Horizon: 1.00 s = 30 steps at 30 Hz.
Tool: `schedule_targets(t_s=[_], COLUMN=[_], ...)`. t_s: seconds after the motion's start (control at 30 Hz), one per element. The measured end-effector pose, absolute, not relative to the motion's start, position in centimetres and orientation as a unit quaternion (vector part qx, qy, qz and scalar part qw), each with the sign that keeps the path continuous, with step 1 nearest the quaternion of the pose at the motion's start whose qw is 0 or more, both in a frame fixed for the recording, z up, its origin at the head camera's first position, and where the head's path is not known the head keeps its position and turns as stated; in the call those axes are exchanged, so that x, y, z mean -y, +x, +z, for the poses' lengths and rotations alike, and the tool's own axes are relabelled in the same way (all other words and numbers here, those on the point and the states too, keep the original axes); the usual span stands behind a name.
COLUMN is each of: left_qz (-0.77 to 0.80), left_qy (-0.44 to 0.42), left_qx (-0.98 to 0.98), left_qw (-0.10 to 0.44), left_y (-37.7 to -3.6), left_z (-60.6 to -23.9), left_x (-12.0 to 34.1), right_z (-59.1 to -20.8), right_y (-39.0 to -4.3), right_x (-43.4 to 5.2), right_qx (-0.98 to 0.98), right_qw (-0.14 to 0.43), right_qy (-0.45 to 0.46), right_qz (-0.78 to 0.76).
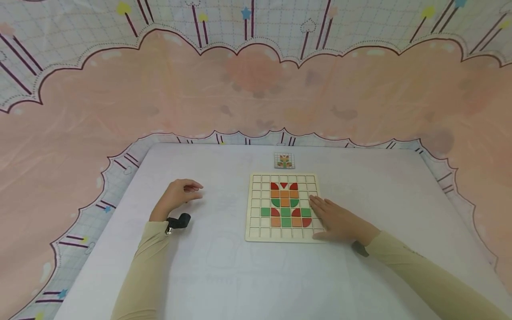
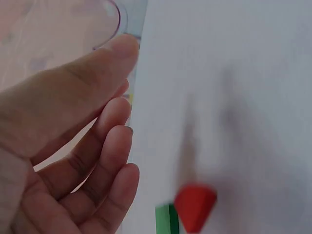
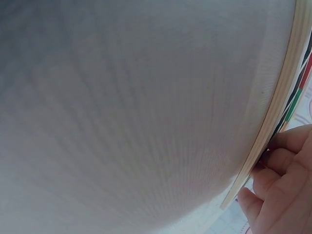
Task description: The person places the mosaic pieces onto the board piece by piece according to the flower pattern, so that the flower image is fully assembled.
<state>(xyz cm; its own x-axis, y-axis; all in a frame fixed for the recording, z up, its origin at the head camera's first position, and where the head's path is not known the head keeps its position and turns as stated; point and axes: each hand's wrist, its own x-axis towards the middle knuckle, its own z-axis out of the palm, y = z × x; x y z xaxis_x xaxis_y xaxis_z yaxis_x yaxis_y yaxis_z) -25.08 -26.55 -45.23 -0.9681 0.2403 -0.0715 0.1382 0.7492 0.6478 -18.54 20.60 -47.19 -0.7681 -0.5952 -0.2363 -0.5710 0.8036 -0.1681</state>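
A cream wooden grid board [image 1: 256, 232] lies on the white table. In its middle, red, orange and green pieces [image 1: 285, 194] form a flower-like pattern. My right hand [image 1: 340, 220] rests across the board's right edge, fingers stretched over the outer squares. The right wrist view shows these fingers [image 3: 282, 161] beside the board's wooden edge [image 3: 273, 107]. Left of the board, my left hand [image 1: 178, 194] is apart from it, loosely bent and holding nothing. Low in the left wrist view are a blurred red piece [image 2: 195, 204] and a green piece [image 2: 166, 219], clear of the fingers.
Behind the board lies a small square card [image 1: 284, 160] with a similar coloured pattern on a grid. The white tabletop [image 1: 224, 275] extends around the board. A patterned peach cloth [image 1: 184, 98] hangs behind and around the table.
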Motion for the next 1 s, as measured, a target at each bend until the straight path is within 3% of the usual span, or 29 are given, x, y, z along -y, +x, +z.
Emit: schedule_targets(t_s=[0.23, 0.5, 0.8, 1.0], left_qz=[0.3, 0.283, 0.28, 0.293], left_qy=[0.052, 0.017, 0.04, 0.078], left_qx=[-0.95, -0.957, -0.957, -0.948], left_qw=[0.069, 0.065, 0.059, 0.095], left_y=[-24.8, -24.1, -24.6, -25.0], left_z=[-45.6, -46.2, -46.3, -46.4], left_x=[29.2, 29.3, 28.2, 27.1], right_z=[-47.5, -47.5, -47.4, -47.6], right_y=[-18.6, -18.6, -18.6, -18.7], right_x=[-20.6, -20.6, -20.6, -20.7], right_qx=[-0.94, -0.94, -0.94, -0.939], right_qw=[0.14, 0.14, 0.141, 0.14], right_qy=[-0.309, -0.308, -0.309, -0.31], right_qz=[-0.038, -0.039, -0.04, -0.037])
